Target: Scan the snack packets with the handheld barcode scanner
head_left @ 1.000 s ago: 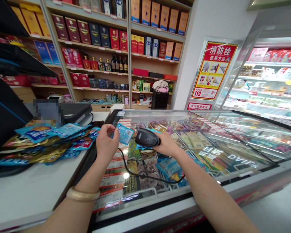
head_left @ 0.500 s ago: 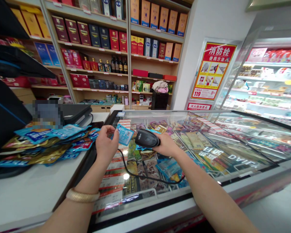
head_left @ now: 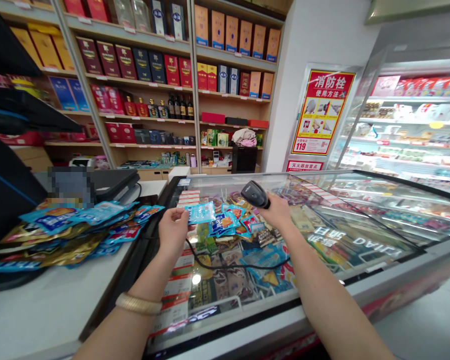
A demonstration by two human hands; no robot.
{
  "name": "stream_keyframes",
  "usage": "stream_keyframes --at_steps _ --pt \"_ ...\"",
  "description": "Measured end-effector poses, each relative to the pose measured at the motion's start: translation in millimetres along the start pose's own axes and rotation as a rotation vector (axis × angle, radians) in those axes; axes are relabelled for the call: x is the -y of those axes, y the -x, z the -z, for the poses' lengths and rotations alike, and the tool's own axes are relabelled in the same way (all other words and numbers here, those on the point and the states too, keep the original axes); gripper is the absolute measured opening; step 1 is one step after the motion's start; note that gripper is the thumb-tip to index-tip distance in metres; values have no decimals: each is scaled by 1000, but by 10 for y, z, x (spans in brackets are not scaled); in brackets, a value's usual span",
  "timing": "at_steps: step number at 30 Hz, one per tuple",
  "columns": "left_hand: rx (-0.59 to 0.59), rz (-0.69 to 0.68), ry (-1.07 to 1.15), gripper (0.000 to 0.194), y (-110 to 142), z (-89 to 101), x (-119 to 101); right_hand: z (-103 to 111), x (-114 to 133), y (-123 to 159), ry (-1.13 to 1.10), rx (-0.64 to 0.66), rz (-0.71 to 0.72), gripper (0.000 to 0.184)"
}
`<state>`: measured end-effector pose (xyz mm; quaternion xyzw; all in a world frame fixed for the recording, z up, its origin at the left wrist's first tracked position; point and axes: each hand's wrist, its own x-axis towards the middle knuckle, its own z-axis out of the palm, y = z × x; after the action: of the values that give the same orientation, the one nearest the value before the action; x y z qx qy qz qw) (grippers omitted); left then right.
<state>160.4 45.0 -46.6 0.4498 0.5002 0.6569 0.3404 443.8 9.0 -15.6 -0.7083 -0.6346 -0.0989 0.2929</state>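
My left hand (head_left: 173,230) pinches the left end of a light-blue snack packet (head_left: 201,213) above the glass lid of a chest freezer. My right hand (head_left: 275,212) is wrapped round the handle of a black barcode scanner (head_left: 254,194), its head pointing up and to the left. Between and below the hands, several small blue and red snack packets (head_left: 225,222) lie in a loose heap on the glass. The scanner's black cable (head_left: 225,267) curves across the lid beneath both arms.
At the left, a white counter (head_left: 71,305) bears a pile of blue and gold packets (head_left: 67,237) next to a black monitor stand. The chest freezer's glass lid (head_left: 270,295) reaches far right. Behind stand shelves of boxes (head_left: 146,65) and a fire-hydrant poster (head_left: 322,112).
My right hand has moved the scanner up and right, away from the packet. My left hand has shifted slightly right and down, and its packet now lies flatter. The heap shows more fully.
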Motion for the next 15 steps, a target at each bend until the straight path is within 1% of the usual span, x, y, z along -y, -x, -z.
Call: stream_keyframes --at_steps 3,5,7,10,13,15 --pt "97 36 74 16 64 -229 37 -12 -140 -33 61 -11 -108 37" --pt "161 17 54 12 97 -365 62 -25 -214 -49 69 -18 -150 38" --pt "207 -2 11 8 121 -459 89 -40 -265 -59 65 -20 -178 38" --pt "264 -18 -65 6 144 -506 118 -63 -299 -71 70 -5 -189 40" --pt "313 -52 -154 10 165 -470 111 -82 -301 -79 90 13 -176 41" --pt "328 -103 -209 14 184 -429 94 -89 -290 -80 100 23 -169 43"
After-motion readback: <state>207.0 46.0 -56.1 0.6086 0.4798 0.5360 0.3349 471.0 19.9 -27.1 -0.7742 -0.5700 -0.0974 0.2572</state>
